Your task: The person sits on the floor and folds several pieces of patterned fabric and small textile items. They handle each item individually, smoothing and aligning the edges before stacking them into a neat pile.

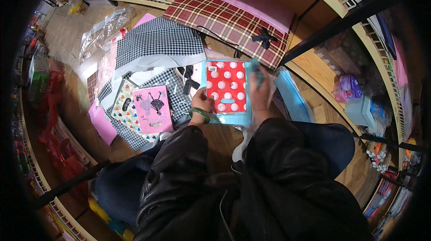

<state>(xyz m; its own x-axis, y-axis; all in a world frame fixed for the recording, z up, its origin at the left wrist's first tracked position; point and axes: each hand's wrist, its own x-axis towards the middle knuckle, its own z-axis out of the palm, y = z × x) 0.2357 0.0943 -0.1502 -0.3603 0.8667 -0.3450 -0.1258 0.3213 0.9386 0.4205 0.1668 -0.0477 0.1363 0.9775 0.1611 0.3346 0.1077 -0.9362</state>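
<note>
A red plastic bag with white dots and a cut-out handle [232, 87] lies over a larger light blue bag [225, 119] in front of me. My left hand [202, 101], with a green bangle at its wrist, grips the lower left edge of these flat bags between thumb and fingers. Along their right edge is my right hand [261, 91], blurred. A teal thing [257, 72] shows at its fingers; whether it is held is unclear. To the left, a pink bag with a dark bird print [153, 109] overlaps a white bag with coloured hearts [121, 97].
Black-and-white checked gift bags [158, 40] lie on the wooden floor, with clear plastic wrap [104, 30] beyond. A large red plaid bag with a black bow [232, 22] leans at the shelf. Light blue flat packs [296, 99] lie right. Shelving [380, 62] stands on both sides.
</note>
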